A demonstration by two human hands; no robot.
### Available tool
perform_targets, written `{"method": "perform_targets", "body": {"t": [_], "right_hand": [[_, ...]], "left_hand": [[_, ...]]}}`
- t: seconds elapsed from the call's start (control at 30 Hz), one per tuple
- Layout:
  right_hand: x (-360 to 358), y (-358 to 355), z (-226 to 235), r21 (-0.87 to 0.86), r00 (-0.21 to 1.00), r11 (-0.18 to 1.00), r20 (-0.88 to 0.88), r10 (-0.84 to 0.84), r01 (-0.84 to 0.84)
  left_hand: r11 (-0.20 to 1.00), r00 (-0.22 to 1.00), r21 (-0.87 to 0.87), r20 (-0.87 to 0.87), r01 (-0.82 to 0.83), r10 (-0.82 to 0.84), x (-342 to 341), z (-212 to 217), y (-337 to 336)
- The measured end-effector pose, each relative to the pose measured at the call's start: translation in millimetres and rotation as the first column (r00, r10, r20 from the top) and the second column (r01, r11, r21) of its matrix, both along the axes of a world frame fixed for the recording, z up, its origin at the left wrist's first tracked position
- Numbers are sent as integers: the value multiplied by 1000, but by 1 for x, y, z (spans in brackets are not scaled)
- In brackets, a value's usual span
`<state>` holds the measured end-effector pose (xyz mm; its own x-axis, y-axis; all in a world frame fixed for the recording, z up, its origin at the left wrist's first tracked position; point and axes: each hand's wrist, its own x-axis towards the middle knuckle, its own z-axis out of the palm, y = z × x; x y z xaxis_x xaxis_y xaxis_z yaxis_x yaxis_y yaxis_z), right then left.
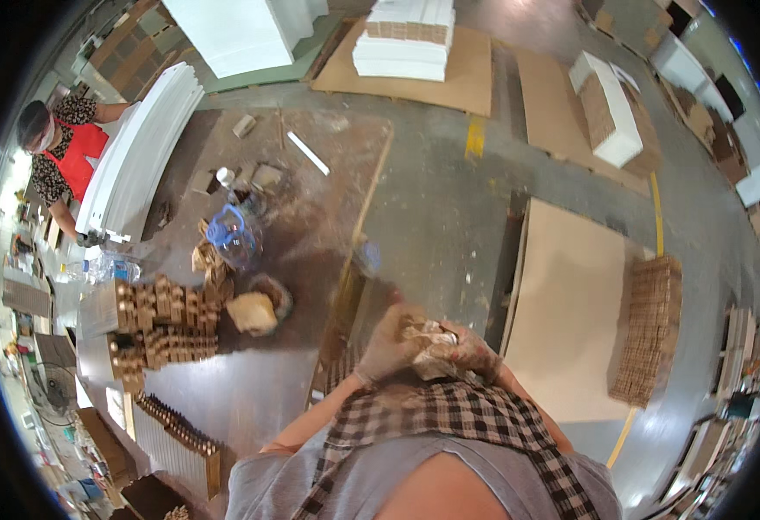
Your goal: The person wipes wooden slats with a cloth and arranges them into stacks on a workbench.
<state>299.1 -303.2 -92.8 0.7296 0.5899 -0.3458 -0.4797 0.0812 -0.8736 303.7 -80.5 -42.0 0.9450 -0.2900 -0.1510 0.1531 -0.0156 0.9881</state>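
In front of my checked apron (458, 416), my left hand (386, 349) and my right hand (475, 349) close on a crumpled, whitish-brown rag (435, 357) from both sides. Both hands seem to wear thin translucent gloves. Some of the rag is hidden by my fingers, and the left hand is slightly blurred. To the left stands a brown-topped worktable (311, 225). On it, a yellowish block like a sponge (253, 312) sits at a round container, and behind that is a clear jug with a blue handle (237, 238) beside crumpled brown paper (207, 258).
Stacked brown slotted pieces (168, 334) occupy the table's near left. Across it, a person in a red apron (81, 160) handles long white panels (142, 152). A white strip (309, 153) lies at the back. On my right, a large tan board (571, 303) bears a brown stack (649, 329).
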Motion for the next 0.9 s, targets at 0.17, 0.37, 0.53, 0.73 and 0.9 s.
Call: {"method": "perform_targets", "body": {"t": [0.17,0.37,0.53,0.73,0.9], "right_hand": [[116,-9,44,-80,998,995,32,-52,54],[227,-12,71,-102,957,953,-22,-288,284],[299,-35,22,-174,986,971,5,-167,165],[455,-51,-27,-115,998,992,8,56,-55],[585,-98,-51,-89,954,991,-274,-124,103]], "left_hand": [[989,995,-108,-22,-100,98,88,-7,-17],[971,961,9,144,-239,236,201,-7,-21],[950,962,178,143,-257,233,285,8,-30],[735,845,441,407,-515,348,415,-13,-23],[345,865,794,452,-501,216,488,-21,3]]}}
